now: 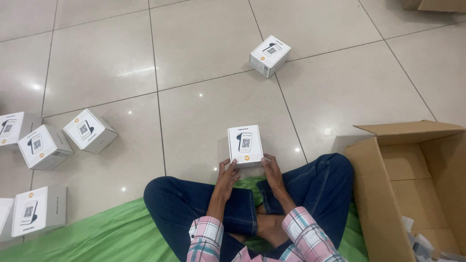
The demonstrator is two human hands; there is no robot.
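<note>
I sit cross-legged on a green mat [111,233] on a tiled floor. A small white box [245,144] with a printed picture on its top is held in front of my knees. My left hand [227,178] grips its lower left corner. My right hand [273,173] grips its lower right corner. Both hands have fingers closed on the box's near edge.
A similar white box [270,55] lies farther out on the tiles. Several more white boxes [90,130] sit at the left. An open cardboard carton [383,194] stands at my right, with paper scraps [427,245] inside.
</note>
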